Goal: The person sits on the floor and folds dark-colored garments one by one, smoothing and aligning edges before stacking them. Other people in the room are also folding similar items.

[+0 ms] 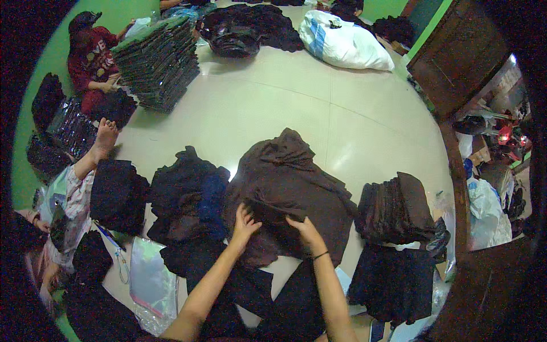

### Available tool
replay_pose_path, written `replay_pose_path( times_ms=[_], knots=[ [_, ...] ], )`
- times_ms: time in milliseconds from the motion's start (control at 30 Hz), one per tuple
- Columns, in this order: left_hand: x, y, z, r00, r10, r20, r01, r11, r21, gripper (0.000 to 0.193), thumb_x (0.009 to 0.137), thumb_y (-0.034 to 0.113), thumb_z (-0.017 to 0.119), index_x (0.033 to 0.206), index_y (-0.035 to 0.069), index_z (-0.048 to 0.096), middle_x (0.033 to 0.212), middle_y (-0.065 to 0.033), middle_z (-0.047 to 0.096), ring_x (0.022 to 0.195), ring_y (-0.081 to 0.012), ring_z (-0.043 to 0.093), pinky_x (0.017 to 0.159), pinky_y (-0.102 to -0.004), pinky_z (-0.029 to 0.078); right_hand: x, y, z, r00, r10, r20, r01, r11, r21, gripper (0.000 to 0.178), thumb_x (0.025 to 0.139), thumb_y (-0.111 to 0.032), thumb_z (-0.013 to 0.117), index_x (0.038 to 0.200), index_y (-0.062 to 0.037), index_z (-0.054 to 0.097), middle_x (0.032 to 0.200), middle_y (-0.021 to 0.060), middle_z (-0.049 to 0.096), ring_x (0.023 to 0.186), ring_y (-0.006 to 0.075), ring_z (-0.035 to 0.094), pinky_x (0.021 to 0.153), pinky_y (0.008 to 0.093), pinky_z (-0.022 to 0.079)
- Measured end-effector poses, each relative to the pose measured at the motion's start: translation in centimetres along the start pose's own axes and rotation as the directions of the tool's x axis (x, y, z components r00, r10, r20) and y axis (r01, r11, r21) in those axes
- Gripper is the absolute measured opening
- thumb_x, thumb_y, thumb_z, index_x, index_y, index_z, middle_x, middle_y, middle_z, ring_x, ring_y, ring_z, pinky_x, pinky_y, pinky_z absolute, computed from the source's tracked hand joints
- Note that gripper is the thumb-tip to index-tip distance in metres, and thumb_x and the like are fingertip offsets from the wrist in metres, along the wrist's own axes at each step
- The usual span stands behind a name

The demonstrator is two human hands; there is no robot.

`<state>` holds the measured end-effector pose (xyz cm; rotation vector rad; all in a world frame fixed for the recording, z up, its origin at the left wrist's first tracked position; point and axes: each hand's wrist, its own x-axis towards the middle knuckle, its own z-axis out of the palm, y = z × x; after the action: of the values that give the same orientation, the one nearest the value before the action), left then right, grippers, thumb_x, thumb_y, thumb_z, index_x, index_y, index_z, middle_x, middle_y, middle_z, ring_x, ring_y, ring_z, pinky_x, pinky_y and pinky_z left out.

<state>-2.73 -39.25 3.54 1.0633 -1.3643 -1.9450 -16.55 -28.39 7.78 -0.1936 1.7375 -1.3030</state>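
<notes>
A large dark brown cloth [296,194] lies spread and rumpled on the floor in front of me. My left hand [245,223] is closed on its near left part, with the fingers bent over a fold. On the other side, my right hand [308,233] pinches the near edge of the same cloth, its fingertips partly hidden in the folds. Between the hands the fabric sags in a dark hollow. Left of it sits a loose heap of dark cloth [179,196] with a navy piece [212,206]. A stack of folded brown cloths [393,206] stands to the right.
Folded black cloths [390,282] lie near right; transparent plastic bags [152,279] lie near left. A tall pile of plastic-wrapped packs [159,68] stands far left beside a seated person [94,62]. Another person's bare foot [104,139] reaches in. A white sack [345,43] lies at the back.
</notes>
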Motion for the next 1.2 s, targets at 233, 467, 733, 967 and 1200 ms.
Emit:
replay_pose_path(
  times_ms=[233,467,733,967,1200],
  knots=[
    [5.2,6.7,3.3,0.693,-0.066,0.718,-0.258,0.908,0.332,0.036,0.067,0.011,0.06,0.101,0.003,0.052,0.098,-0.0041,0.055,0.094,-0.0133,0.048,0.081,-0.0258,0.037,-1.7,-2.6,-7.7,0.943,-0.311,0.115,0.311,0.95,0.017,0.037,0.065,-0.009,0.062,0.1,-0.0014,0.053,0.104,0.0057,0.052,0.095,0.0176,0.048,0.085,0.0293,0.036],
    [2.5,10.6,6.8,0.48,0.676,0.56,-0.858,0.496,0.136,0.026,0.055,0.002,0.059,0.08,0.005,0.053,0.087,-0.0067,0.053,0.088,-0.022,0.049,0.08,-0.0305,0.035,-4.1,-7.1,-10.4,0.608,-0.778,0.158,0.791,0.576,-0.206,0.033,0.057,-0.008,0.063,0.09,-0.0048,0.059,0.117,0.0129,0.045,0.108,0.0234,0.042,0.091,0.0328,0.032],
    [-1.9,1.1,0.4,0.655,0.15,0.74,-0.751,0.237,0.616,0.033,0.054,-0.001,0.057,0.083,0.015,0.055,0.092,-0.0068,0.047,0.097,-0.0266,0.041,0.082,-0.039,0.032,-2.7,3.2,-9.5,0.814,-0.388,0.432,0.571,0.403,-0.715,0.039,0.061,0.005,0.049,0.092,-0.0161,0.061,0.123,0.0107,0.039,0.112,0.0272,0.036,0.095,0.0344,0.028],
    [3.1,0.3,0.9,0.901,-0.088,0.425,-0.377,0.327,0.867,0.016,0.072,0.016,0.047,0.08,0.011,0.06,0.083,-0.0131,0.058,0.084,-0.0315,0.052,0.075,-0.0419,0.039,1.2,3.7,-9.5,0.767,-0.641,0.034,0.554,0.635,-0.538,0.023,0.071,-0.002,0.051,0.094,-0.0015,0.054,0.091,0.0118,0.057,0.087,0.026,0.054,0.079,0.0306,0.041],
    [9.3,-0.6,5.5,0.99,0.03,0.135,-0.124,0.617,0.777,0.025,0.073,0.026,0.055,0.083,0.002,0.057,0.081,-0.0151,0.058,0.079,-0.0287,0.056,0.07,-0.0353,0.042,6.5,3.4,-7.1,0.871,-0.427,-0.243,0.275,0.833,-0.48,0.028,0.072,-0.019,0.06,0.092,0.0,0.053,0.078,0.0109,0.058,0.07,0.0184,0.056,0.065,0.0276,0.044]
  ],
)
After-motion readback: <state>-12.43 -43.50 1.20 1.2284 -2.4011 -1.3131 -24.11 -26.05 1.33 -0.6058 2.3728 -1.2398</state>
